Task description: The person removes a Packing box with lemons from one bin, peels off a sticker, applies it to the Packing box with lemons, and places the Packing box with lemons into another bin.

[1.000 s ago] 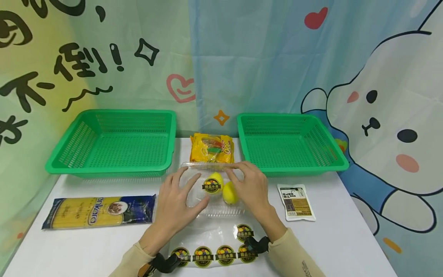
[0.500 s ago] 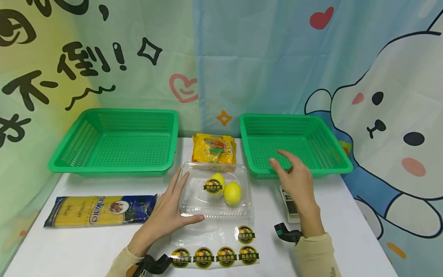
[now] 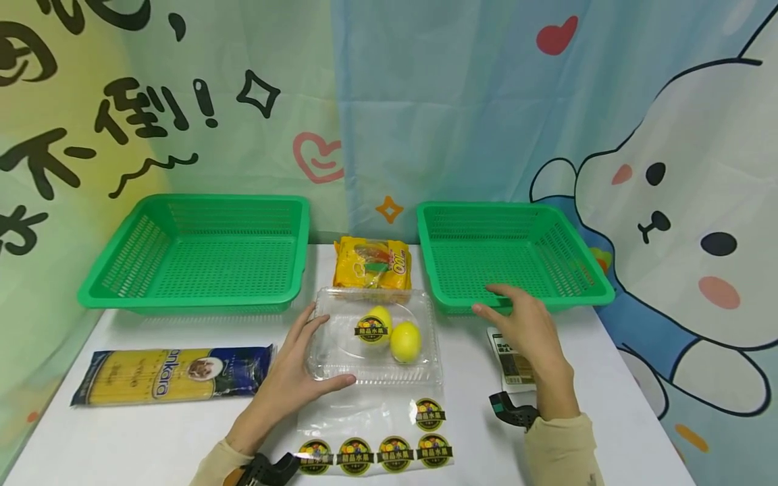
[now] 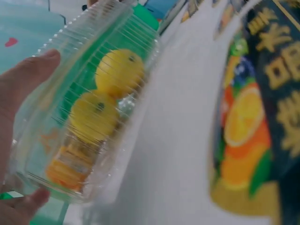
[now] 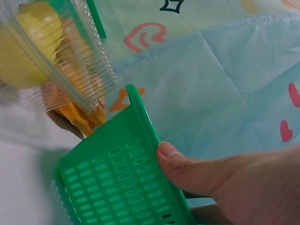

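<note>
1. A pale blue and green printed curtain [image 3: 437,121] hangs behind the white counter [image 3: 152,445].
2. A large green perforated plastic basket [image 3: 231,266] stands at the back left.
3. A slightly smaller green perforated plastic basket [image 3: 486,253] stands at the back right.
4. A long yellow-and-blue pasta packet [image 3: 173,374] lies on the left.
5. The clear rectangular plastic container [image 3: 340,351] sits mid-counter, between the hands.
6. The left hand [image 3: 294,371] is spread along the container's left side, touching without clenching.
7. The right hand [image 3: 529,327] is unclenched, thumb and forefinger parted at the right basket's front rim; how firmly it touches, I cannot tell.
8. A clear plastic sheet [image 3: 358,418] bearing round black-and-gold labels lies nearer the person.
9. A shiny yellow food bag [image 3: 372,263] lies just behind the container.
10. A flat white printed pouch [image 3: 510,358] lies partly hidden under the right hand in the head view.
11. Two yellow round fruits [image 3: 405,342] lie side by side inside the container.
</note>
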`<action>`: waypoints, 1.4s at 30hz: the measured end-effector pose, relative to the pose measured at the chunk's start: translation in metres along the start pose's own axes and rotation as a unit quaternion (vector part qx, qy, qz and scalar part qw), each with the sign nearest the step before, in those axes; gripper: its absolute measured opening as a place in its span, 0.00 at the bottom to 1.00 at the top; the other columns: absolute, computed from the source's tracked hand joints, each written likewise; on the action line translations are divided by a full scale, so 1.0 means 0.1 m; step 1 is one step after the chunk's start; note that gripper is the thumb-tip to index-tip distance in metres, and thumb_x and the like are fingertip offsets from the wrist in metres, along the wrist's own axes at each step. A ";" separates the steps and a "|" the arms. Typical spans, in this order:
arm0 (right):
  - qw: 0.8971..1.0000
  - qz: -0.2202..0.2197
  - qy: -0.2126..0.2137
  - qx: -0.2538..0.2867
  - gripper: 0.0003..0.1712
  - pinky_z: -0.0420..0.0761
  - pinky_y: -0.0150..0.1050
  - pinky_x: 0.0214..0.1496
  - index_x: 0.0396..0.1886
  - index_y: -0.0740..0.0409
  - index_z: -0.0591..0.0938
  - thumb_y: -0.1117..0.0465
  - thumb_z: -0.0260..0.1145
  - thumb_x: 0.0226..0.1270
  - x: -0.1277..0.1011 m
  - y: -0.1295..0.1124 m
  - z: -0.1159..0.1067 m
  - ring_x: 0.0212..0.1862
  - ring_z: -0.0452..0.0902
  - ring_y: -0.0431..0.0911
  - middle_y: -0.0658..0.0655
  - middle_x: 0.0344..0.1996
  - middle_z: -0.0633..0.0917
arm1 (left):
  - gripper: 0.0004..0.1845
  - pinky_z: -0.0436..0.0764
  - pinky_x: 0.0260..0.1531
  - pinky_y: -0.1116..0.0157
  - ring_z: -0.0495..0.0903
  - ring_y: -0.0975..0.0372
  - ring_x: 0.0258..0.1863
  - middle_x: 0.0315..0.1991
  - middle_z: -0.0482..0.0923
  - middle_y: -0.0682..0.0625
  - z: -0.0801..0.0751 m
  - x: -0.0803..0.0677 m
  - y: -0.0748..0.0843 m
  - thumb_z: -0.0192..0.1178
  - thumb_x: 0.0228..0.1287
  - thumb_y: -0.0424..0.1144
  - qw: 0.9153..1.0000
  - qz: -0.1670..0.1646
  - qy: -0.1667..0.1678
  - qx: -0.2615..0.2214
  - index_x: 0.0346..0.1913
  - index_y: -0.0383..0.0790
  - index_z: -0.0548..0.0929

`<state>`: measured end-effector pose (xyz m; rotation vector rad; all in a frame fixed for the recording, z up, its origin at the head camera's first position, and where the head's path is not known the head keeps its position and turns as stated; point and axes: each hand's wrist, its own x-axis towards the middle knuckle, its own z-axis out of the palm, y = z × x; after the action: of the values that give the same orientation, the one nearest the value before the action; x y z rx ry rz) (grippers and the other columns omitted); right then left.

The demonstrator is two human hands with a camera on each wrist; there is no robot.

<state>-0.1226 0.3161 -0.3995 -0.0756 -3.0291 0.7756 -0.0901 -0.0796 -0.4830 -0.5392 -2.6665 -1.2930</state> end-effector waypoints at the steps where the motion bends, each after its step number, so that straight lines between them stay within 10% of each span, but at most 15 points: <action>1: 1.000 0.002 -0.001 -0.001 0.36 0.76 0.71 0.61 0.72 0.54 0.78 0.41 0.70 0.72 0.00 0.00 0.00 0.70 0.70 0.72 0.71 0.71 0.75 | 0.60 0.67 0.63 0.24 0.61 0.37 0.78 0.85 0.50 0.45 0.00 -0.01 0.00 0.84 0.42 0.62 1.000 0.004 0.007 0.001 0.78 0.48 0.66; 14: 1.000 0.010 -0.010 0.002 0.33 0.73 0.73 0.63 0.67 0.55 0.81 0.39 0.68 0.73 -0.01 0.01 0.03 0.70 0.70 0.73 0.71 0.69 0.77 | 0.52 0.81 0.59 0.38 0.74 0.39 0.71 0.79 0.65 0.39 0.05 -0.06 -0.04 0.88 0.35 0.55 0.989 0.087 0.119 -0.010 0.67 0.41 0.78; 23: 1.000 0.010 -0.009 0.001 0.32 0.74 0.73 0.64 0.67 0.57 0.81 0.41 0.69 0.73 -0.01 0.00 0.01 0.69 0.70 0.73 0.72 0.69 0.77 | 0.50 0.83 0.62 0.54 0.72 0.42 0.74 0.78 0.66 0.38 -0.05 -0.01 0.06 0.89 0.33 0.54 0.985 0.078 0.148 -0.031 0.64 0.39 0.80; 42: 1.000 0.001 -0.001 -0.003 0.31 0.75 0.72 0.61 0.66 0.57 0.82 0.42 0.70 0.72 0.01 0.01 0.03 0.68 0.72 0.73 0.72 0.67 0.78 | 0.49 0.83 0.61 0.49 0.84 0.44 0.61 0.77 0.68 0.40 -0.11 0.02 0.12 0.90 0.32 0.50 0.983 0.062 0.169 -0.028 0.62 0.37 0.81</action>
<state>-0.1236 0.3161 -0.4024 -0.0793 -3.0340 0.7687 -0.0880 -0.0804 -0.4666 -0.4385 -2.2912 -1.2974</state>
